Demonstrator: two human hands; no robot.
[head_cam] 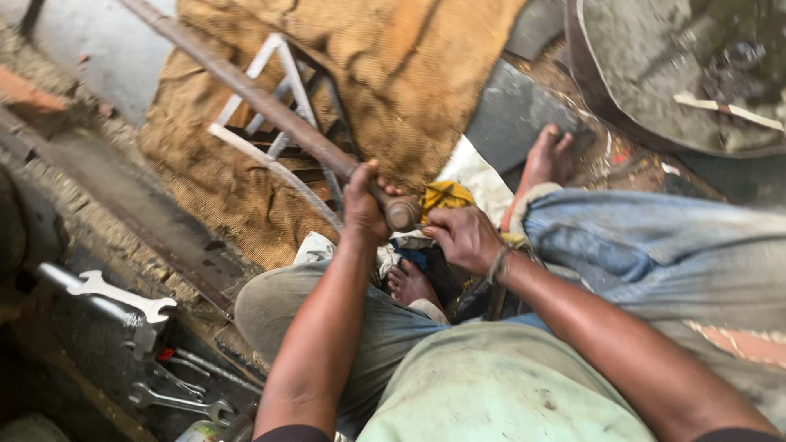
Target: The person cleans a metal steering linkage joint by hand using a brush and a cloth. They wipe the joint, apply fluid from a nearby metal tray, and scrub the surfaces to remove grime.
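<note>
Forearms lead up from the bottom edge to mid-frame. Left hand [364,205] is wrapped tight around the near end of a rusty steel bar [262,102], whose long axis climbs toward the upper left; right hand [464,237], just beside it, pinches yellow cloth [444,196].

A single camera, worn on the person's head, looks steeply down and slightly forward over the seated lap, so both forearms run up from the bottom edge. It sits close: the left hand [365,205] and right hand [463,237] fill the middle, with the floor [98,49] and burlap sacking [409,74] beyond, tilted.
</note>
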